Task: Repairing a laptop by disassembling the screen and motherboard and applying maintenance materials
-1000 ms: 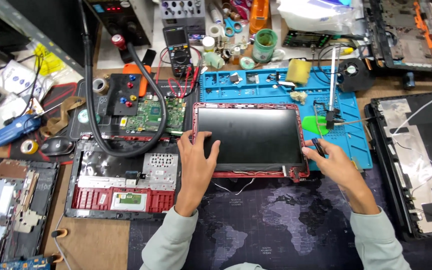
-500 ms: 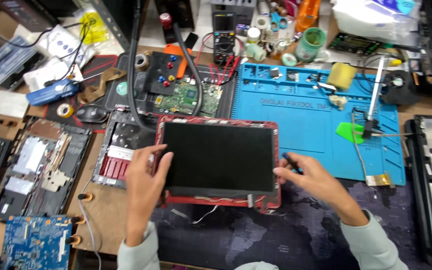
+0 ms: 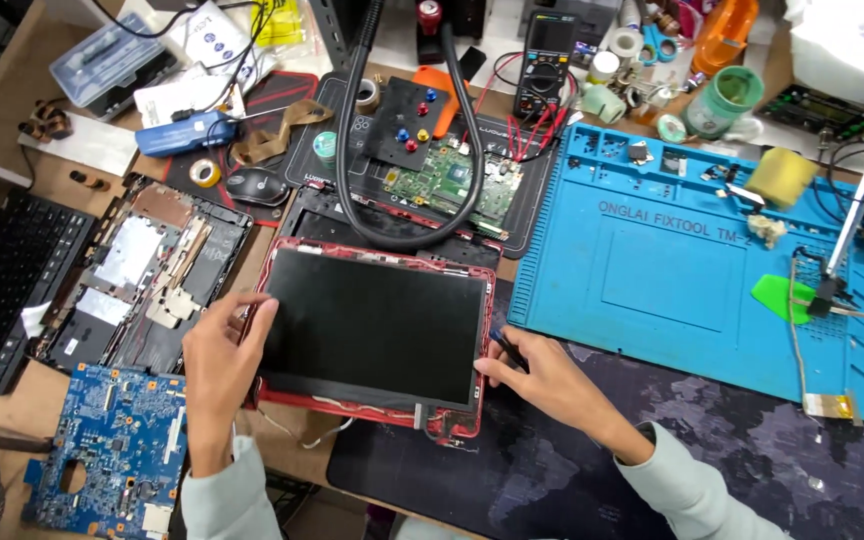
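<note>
Cluttered workbench [image 3: 282, 455] under me. Red-framed laptop screen [image 3: 372, 335] lies flat at centre, beside blue mat [image 3: 672, 290]. My left hand [image 3: 217, 365] grips its left edge. My right hand [image 3: 542, 375] pinches dark tool [image 3: 504, 347] at right edge.

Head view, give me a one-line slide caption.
Left hand and right hand, holding a dark tool, grip a red-framed laptop screen on a cluttered bench.
</note>
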